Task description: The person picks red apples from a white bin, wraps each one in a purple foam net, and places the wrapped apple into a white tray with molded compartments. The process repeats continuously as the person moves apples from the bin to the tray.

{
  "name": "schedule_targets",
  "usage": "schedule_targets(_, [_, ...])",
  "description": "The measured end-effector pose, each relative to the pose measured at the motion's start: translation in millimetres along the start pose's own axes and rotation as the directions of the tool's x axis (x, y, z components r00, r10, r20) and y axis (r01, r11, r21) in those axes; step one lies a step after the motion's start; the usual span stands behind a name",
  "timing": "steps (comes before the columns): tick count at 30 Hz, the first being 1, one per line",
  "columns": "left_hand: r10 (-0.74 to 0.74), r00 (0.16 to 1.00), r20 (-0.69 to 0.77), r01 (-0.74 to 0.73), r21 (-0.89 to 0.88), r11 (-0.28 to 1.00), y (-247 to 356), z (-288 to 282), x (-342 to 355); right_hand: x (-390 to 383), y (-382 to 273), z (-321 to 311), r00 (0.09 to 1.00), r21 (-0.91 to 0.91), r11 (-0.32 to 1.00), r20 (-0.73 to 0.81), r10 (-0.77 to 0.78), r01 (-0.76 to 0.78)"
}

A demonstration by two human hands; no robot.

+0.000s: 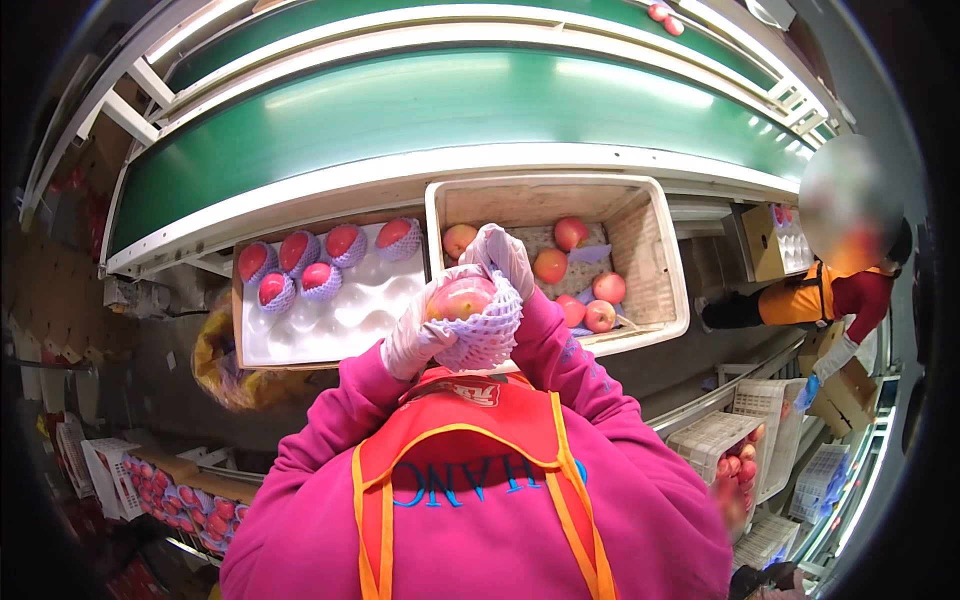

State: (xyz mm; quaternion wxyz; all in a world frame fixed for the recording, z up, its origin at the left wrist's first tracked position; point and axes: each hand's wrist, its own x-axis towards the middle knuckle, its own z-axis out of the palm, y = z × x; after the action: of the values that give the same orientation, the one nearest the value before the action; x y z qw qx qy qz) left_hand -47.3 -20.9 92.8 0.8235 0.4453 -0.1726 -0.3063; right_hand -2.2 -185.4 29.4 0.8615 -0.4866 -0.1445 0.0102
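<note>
Free room lies above the white tray (345, 325), with the crate wall (434, 222) blocking rightward.

Across the chest of the magenta long-sleeved sweatshirt (470, 555) runs a row of large blue capital letters (449, 484), upside down in view and partly covered by straps at both ends. The red cloth apron with orange edging (538, 412) bears a pale printed emblem (470, 393), too small to read. Small blue marks (576, 352) on the right sleeve are also illegible.
</note>
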Motion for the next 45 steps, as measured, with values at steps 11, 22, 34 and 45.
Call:
schedule_targets(11, [0.009, 1.000, 0.026, -0.022, 0.546, 0.838, 9, 9, -10, -1, -31, 8, 0.999, -0.290, 0.957, 0.029, 0.032, -0.023])
schedule_targets(22, [0.088, 0.974, -0.207, -0.120, -0.147, 0.982, -24, 7, -12, -61, -58, 41, 0.996, -0.147, 0.988, 0.066, 0.065, -0.055])
schedule_targets(34, [-0.048, 0.926, -0.374, 0.010, -0.103, 0.995, -40, -4, -33, -74, -2, 33, 0.998, -0.349, 0.935, 0.005, 0.067, -0.061])
schedule_targets(45, [-0.070, 0.858, -0.509, -0.097, -0.294, 0.951, -59, -81, -53, -18, -2, 66, 0.886, -0.399, 0.855, 0.181, 0.428, -0.332])
